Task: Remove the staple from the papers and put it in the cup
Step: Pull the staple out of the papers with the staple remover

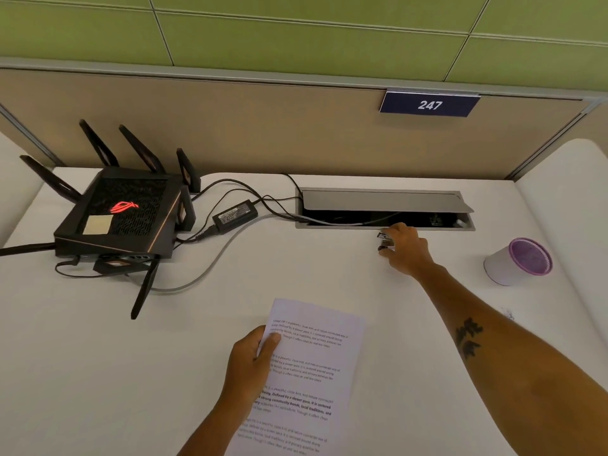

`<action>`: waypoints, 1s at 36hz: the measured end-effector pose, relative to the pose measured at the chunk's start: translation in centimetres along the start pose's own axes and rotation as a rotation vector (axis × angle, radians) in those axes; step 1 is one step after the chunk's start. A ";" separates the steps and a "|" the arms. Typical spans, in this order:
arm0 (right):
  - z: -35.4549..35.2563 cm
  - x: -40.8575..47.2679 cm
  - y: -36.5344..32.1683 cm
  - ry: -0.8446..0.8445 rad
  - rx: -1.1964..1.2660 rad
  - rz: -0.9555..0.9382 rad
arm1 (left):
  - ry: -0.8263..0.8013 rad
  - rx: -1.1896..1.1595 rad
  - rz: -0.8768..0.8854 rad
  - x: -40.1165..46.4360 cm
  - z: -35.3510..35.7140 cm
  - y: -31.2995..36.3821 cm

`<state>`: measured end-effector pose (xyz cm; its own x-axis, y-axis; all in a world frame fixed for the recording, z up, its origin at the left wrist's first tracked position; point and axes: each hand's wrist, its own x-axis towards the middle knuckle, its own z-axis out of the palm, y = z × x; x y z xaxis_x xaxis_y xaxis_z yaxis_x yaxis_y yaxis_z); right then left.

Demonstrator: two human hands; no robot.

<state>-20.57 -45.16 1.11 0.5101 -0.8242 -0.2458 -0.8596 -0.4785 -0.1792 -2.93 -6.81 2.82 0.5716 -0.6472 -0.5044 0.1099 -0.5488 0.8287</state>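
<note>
White printed papers (306, 373) lie near the front of the surface (378, 291), their left edge pinched by the left hand (251, 360). Right hand (406, 250), reaching far, closes around a small black staple remover (385, 241) beside the cable tray (385, 209). Purple-rimmed cup (518, 261) stands well right.

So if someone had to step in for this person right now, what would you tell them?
Left hand: holds the papers by their left edge, thumb on top, near the front of the desk.
Right hand: reached out toward the back of the desk, fingers closed around a small black and silver tool, probably the staple remover.
Cup: white with a purple rim, tipped toward the camera, off to the right; its contents cannot be made out.
Done: papers and tool in hand.
Left: bring the tool to the papers, pull the staple, drop it in the cup. The staple itself is too small to see.
</note>
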 end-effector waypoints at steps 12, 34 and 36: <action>0.7 -2.2 -0.5 0.064 0.342 0.017 | -0.020 -0.005 0.012 0.7 0.2 -0.1; -7.6 -14.4 -14.0 -0.389 0.304 -0.572 | -0.041 0.117 0.176 -4.5 -1.2 1.2; -8.3 -15.3 -15.3 -0.400 0.222 -0.625 | -0.045 0.135 0.195 -5.2 -1.5 1.2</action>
<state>-15.53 -27.73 15.51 0.9067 -0.2291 -0.3540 -0.4041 -0.7121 -0.5742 -4.57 -3.37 6.82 0.5344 -0.7689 -0.3511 -0.1102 -0.4752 0.8730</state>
